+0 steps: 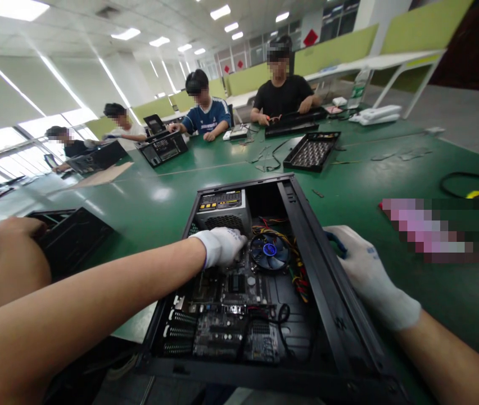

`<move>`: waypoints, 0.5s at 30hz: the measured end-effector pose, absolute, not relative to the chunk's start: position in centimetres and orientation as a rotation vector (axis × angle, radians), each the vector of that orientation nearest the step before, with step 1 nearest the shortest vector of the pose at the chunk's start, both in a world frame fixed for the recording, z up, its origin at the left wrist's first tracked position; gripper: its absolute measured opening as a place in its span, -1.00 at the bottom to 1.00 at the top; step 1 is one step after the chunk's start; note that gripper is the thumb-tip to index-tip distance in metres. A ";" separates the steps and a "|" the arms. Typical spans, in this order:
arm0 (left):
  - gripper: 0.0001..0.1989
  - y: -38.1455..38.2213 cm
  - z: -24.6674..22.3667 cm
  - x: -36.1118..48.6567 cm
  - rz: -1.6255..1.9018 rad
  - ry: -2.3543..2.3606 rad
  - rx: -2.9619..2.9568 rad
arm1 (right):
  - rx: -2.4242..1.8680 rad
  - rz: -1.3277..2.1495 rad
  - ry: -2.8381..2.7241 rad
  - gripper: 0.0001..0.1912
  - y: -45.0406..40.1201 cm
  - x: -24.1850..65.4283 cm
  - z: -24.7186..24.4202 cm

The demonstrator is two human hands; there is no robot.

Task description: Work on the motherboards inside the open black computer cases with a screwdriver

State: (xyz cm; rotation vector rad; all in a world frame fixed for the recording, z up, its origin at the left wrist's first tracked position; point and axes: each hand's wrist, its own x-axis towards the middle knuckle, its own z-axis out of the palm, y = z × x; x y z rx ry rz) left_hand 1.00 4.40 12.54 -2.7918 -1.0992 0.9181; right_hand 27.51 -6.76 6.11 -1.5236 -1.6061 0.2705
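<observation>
An open black computer case point(307, 225) lies on its side in front of me. My left hand point(226, 246), in a white glove, reaches inside with curled fingers, between the power supply point(225, 208) and the round cooling fan point(270, 251). Whatever its fingertips hold or touch above the motherboard point(235, 284) is hidden. My right hand point(361, 264), also gloved, is closed at the case's right outer side. A dark blue piece point(337, 245), too little visible to name, shows in its grip. Coloured cables point(301, 281) run along the case's inner right side.
A pixelated pink item point(427, 228) and a black cable point(454, 180) lie right on the green table point(391, 180). Beyond the case is a black perforated panel point(313, 151). At left, another person's arm point(16, 247) reaches to a black case point(77, 239). Several people work across the table.
</observation>
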 end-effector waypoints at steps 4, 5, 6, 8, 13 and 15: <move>-0.52 4.5 12.7 1.4 1.025 -1.094 -2.748 | -1.527 0.274 -1.592 -0.63 -6.8 27.6 5.9; -0.53 4.5 12.8 1.5 1.057 -1.081 -2.743 | -1.530 0.275 -1.584 -0.63 -6.8 27.6 5.9; -0.55 4.5 12.8 1.6 1.079 -1.071 -2.739 | -1.532 0.278 -1.579 -0.63 -6.8 27.7 5.9; -0.61 4.6 12.9 1.9 1.104 -1.073 -2.717 | -1.530 0.283 -1.578 -0.63 -6.9 27.7 5.9; -0.68 4.8 12.8 2.5 1.140 -1.049 -2.670 | -1.541 0.303 -1.600 -0.57 -7.0 27.6 6.1; -0.66 4.9 12.7 2.5 1.132 -1.033 -2.676 | -1.548 0.309 -1.600 -0.57 -7.0 27.5 6.2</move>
